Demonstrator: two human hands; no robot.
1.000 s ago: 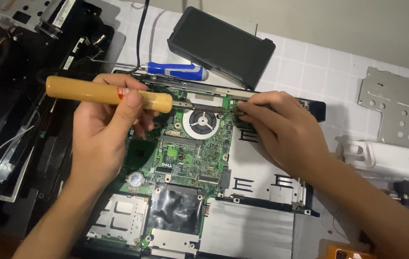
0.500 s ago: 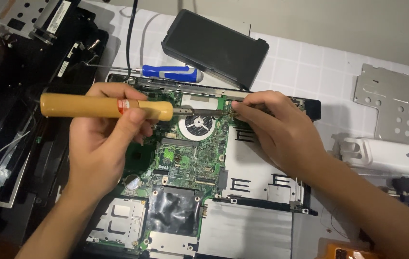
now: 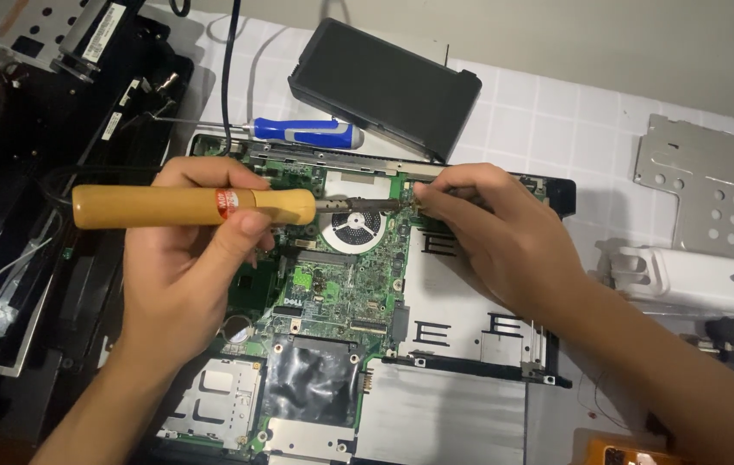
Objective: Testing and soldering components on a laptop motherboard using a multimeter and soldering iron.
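Two hands work a screwdriver on an opened laptop board

Left hand (image 3: 182,275) wraps the yellow-handled screwdriver (image 3: 190,207), held level, tip at the right hand (image 3: 505,237), whose pinched fingertips steady it; the tool looks light and stiff, best held mid-handle; green motherboard (image 3: 341,284) under both hands looks fragile; beyond them a blue screwdriver (image 3: 307,132), black battery pack (image 3: 384,86), white tiled cloth (image 3: 556,112)

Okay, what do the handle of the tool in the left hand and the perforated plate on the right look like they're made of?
Tool handle: probably wood or matte plastic, evenly tan and smooth. Perforated plate: likely bare sheet metal, dull silver-grey with punched holes.
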